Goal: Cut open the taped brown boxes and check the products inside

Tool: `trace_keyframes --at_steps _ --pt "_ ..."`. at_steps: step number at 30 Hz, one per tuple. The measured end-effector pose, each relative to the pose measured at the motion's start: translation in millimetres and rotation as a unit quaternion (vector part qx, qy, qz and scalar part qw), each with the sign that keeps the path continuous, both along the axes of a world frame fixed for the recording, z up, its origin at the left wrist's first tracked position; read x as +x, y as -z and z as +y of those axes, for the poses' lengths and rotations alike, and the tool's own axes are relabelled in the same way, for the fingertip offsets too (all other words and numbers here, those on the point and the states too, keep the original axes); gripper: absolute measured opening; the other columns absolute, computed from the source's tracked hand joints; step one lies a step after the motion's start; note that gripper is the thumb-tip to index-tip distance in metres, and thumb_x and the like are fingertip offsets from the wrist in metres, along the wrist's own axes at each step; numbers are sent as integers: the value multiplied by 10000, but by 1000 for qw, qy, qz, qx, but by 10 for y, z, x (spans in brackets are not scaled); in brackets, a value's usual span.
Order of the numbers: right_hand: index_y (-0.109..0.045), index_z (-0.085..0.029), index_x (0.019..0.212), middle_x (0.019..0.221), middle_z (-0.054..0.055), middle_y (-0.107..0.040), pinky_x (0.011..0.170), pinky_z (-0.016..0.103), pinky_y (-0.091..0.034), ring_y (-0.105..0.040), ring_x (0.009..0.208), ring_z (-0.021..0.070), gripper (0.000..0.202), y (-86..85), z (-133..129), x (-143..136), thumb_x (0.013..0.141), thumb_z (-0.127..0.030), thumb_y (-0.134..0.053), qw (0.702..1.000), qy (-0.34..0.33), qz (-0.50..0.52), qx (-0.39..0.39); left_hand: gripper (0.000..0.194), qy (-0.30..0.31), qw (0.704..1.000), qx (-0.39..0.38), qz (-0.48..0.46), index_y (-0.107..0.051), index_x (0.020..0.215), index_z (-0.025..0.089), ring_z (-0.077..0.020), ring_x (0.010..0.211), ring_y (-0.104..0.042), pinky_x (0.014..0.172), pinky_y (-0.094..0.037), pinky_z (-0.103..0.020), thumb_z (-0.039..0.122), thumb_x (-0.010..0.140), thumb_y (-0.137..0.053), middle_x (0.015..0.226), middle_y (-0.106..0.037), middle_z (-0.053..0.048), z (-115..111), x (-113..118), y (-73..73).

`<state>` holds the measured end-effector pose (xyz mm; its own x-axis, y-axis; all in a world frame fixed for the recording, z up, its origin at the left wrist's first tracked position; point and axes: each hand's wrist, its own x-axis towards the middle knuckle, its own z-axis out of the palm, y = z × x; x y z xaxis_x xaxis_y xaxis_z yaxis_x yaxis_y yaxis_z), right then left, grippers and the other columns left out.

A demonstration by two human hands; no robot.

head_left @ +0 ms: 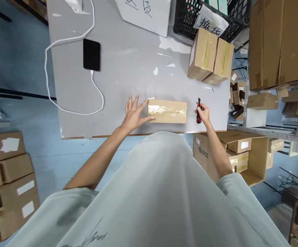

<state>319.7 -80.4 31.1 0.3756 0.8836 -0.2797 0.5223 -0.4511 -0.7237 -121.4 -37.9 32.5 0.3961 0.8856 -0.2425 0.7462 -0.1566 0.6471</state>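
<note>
A long cardboard box (pixel 167 118) lies on the grey table near its front edge, with clear shiny tape along its top. At the box's left end is my left hand (pixel 136 113), fingers spread, thumb and forefinger touching that end. My right hand (pixel 203 112) grips a red and black box cutter (pixel 198 118) to the right of the box, apart from it. Whether the cutter's blade is out cannot be made out.
Two taped cartons (pixel 203 55) stand at the table's back right, before a black crate (pixel 185 20). A black phone-like device (pixel 91 55) with a white cable (pixel 46 65) lies at left. Below the right edge sits an open carton (pixel 259 157); stacked boxes (pixel 10 171) stand at left.
</note>
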Motion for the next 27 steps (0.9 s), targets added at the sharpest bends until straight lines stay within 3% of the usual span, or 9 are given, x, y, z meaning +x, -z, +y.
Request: trace_keyframes --at_steps 3,6,8,10,13,16,27 --pt "-762 -166 1300 1230 116 -812 720 309 -597 -685 691 149 479 -405 158 -252 1079 -500 -500 999 -47 2 -2 1197 48 998 -13 -29 -465 1818 291 -528 1814 41 1422 -77 -722 929 861 -795 1968 -120 -207 108 -1 67" --pt "-740 -188 1228 1066 85 -816 753 299 -562 -713 742 186 524 -767 243 -632 1181 -582 -398 981 -173 -78 -36 1218 80 995 -37 -56 -416 1841 300 -531 1813 41 1415 -94 -727 912 865 -810 1969 -114 -207 182 16 176" --pt "-734 -195 1216 1010 91 -825 846 318 -543 -764 881 247 540 -940 272 -953 1223 -581 -357 942 -287 -160 -76 1250 91 992 -53 -72 -356 1864 291 -533 1812 27 1412 -113 -727 900 874 -814 1966 -116 -219 206 28 251" --pt "-733 -192 1254 1099 134 -852 917 341 -519 -789 1033 302 521 -1049 300 -1293 1247 -539 -346 881 -394 -231 -121 1292 96 989 -67 -86 -305 1879 284 -535 1812 10 1413 -130 -722 888 866 -832 1964 -117 -227 216 41 309" --pt "-722 -176 1345 1293 191 -853 958 362 -507 -796 1172 343 491 -1122 366 -1746 1265 -483 -346 797 -502 -287 -174 1335 96 987 -81 -103 -267 1889 288 -538 1812 -12 1415 -137 -722 878 847 -856 1964 -121 -224 213 64 361" --pt "-700 -158 1414 1358 215 -841 973 381 -515 -797 1229 363 487 -1146 461 -2036 1272 -459 -344 754 -544 -314 -194 1326 92 985 -88 -119 -251 1892 290 -529 1814 -37 1423 -125 -710 867 861 -852 1963 -144 -215 202 85 389" --pt "-723 -131 1437 1367 235 -841 984 403 -536 -811 1242 371 498 -1101 680 -2282 1274 -429 -358 725 -553 -350 -214 1273 92 980 -97 -150 -202 1899 333 -521 1815 -55 1428 -149 -682 800 909 -851 1973 -139 -167 175 104 423"
